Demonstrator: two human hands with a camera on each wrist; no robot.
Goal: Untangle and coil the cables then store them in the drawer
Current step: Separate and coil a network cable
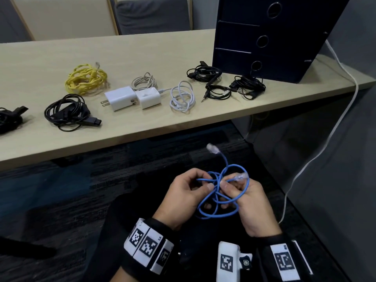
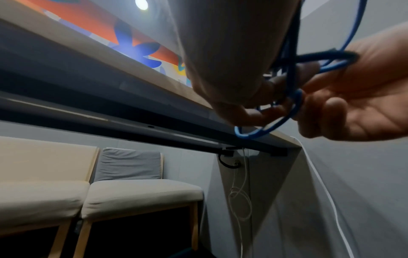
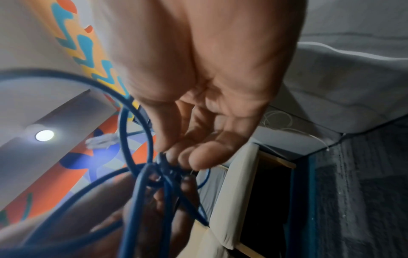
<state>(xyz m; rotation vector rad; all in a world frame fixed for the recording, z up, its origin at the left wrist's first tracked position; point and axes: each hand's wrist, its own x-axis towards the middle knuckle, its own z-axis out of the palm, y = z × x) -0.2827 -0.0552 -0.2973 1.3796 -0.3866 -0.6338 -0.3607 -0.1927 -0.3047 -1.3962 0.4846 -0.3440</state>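
A tangled blue network cable (image 1: 220, 192) hangs between both hands, below the table's front edge. My left hand (image 1: 186, 196) pinches its knotted strands from the left. My right hand (image 1: 247, 202) pinches the strand just behind one clear plug (image 1: 241, 177); the other clear plug (image 1: 211, 148) sticks up free. In the left wrist view blue loops (image 2: 289, 87) run between curled fingers. In the right wrist view my fingertips (image 3: 187, 157) meet the knot (image 3: 161, 167). A dark drawer unit (image 1: 270, 37) with round pull holes stands at the table's right end, its drawers closed.
On the wooden table (image 1: 152, 123) lie a yellow cable (image 1: 85, 79), black cable bundles (image 1: 67, 111) (image 1: 205, 73) (image 1: 247, 86), white chargers (image 1: 132, 97), a grey cable (image 1: 143, 81) and a white cable (image 1: 182, 96). Another white cord (image 1: 325, 139) hangs down the right wall.
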